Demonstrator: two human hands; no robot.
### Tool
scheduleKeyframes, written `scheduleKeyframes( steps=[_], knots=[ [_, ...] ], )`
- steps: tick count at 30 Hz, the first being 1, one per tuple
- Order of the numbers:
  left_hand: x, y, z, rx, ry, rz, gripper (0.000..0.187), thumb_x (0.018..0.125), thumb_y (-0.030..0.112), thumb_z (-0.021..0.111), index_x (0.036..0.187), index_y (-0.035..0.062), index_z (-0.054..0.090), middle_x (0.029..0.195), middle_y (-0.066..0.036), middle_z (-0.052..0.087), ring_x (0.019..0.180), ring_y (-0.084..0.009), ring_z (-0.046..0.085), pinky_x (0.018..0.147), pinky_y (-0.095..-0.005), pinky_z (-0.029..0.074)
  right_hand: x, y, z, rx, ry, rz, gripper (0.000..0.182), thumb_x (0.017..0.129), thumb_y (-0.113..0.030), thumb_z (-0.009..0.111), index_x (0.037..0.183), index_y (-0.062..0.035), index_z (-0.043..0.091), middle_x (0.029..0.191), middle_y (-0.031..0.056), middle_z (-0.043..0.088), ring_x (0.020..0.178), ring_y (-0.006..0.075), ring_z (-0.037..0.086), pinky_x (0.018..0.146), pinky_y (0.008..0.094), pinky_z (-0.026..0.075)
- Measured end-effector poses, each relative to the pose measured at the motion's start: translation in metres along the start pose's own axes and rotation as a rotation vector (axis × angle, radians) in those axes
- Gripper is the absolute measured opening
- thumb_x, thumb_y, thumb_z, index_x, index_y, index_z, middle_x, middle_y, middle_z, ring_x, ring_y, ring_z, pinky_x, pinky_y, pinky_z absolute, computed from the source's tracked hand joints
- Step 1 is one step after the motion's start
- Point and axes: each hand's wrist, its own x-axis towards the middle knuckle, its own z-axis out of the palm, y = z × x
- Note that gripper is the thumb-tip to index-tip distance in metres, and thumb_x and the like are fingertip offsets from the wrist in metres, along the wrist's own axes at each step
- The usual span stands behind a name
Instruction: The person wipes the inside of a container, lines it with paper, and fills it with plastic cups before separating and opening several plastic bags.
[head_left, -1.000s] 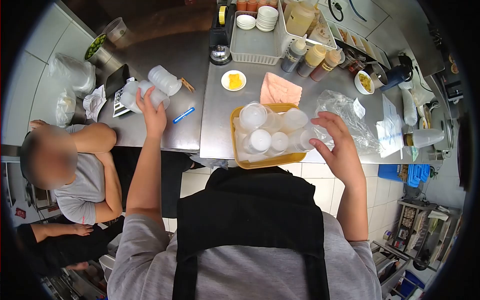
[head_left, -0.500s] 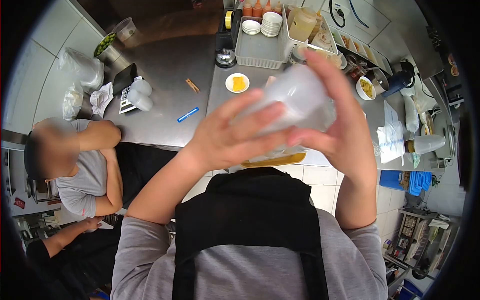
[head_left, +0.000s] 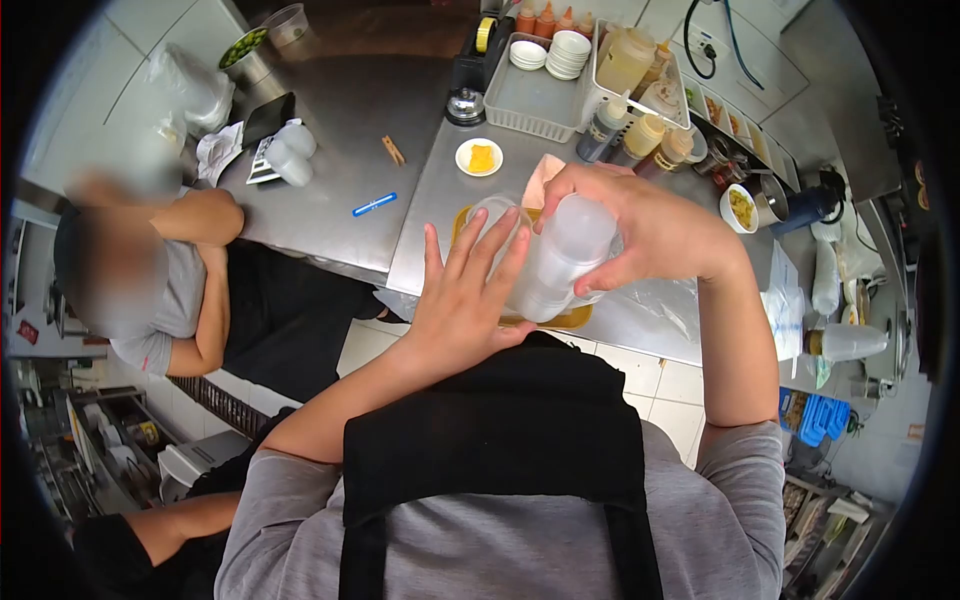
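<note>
My right hand [head_left: 640, 225] is wrapped round a stack of translucent plastic cups [head_left: 578, 232], thumb on the near side and fingers over the far side. Beside it, my left hand [head_left: 468, 285] is spread with its fingers stretched out. Those fingers overlap another translucent cup [head_left: 497, 212] to the left of the stack. Beneath the cups is a yellow tray [head_left: 572, 319], mostly covered by them and my hands. A pink cloth [head_left: 540, 178] pokes out just past my right fingers.
A small white dish of yellow food [head_left: 480, 157], a blue pen-like item [head_left: 375, 205] and a clothespin [head_left: 393, 150] lie on the steel counter [head_left: 340, 120]. Sauce bottles [head_left: 645, 135] stand at the back right. A person [head_left: 180, 260] with folded arms is at my left.
The cups have come down from in front of me to the tray. My left hand has let go and spread its fingers; the right keeps its grip.
</note>
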Motion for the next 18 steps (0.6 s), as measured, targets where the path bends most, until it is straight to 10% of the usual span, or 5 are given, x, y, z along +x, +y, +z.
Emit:
scheduleKeyframes(
  steps=[7,18],
  knots=[
    [-0.004,0.01,0.024,0.076,-0.047,-0.242,0.083,0.064,0.031,0.086,0.131,0.002,0.047,0.135,-0.014,0.044,0.133,-0.0344,0.038,0.109,-0.0595,0.027,0.002,0.005,0.016,-0.222,-0.026,-0.148,0.057,0.066,-0.014,0.081,0.116,-0.0133,0.052,0.121,0.0064,0.059,0.13,0.0284,0.045,0.114,0.0567,0.019],
    [0.007,0.032,0.018,0.134,0.114,-0.312,0.064,0.07,0.041,0.081,0.12,0.0106,0.056,0.131,-0.007,0.049,0.128,-0.0311,0.044,0.107,-0.0628,0.026,-0.012,0.025,0.008,-0.031,0.005,-0.207,0.061,0.063,-0.014,0.081,0.117,-0.012,0.053,0.12,0.0065,0.058,0.127,0.0297,0.047,0.115,0.0512,0.024]
  ],
)
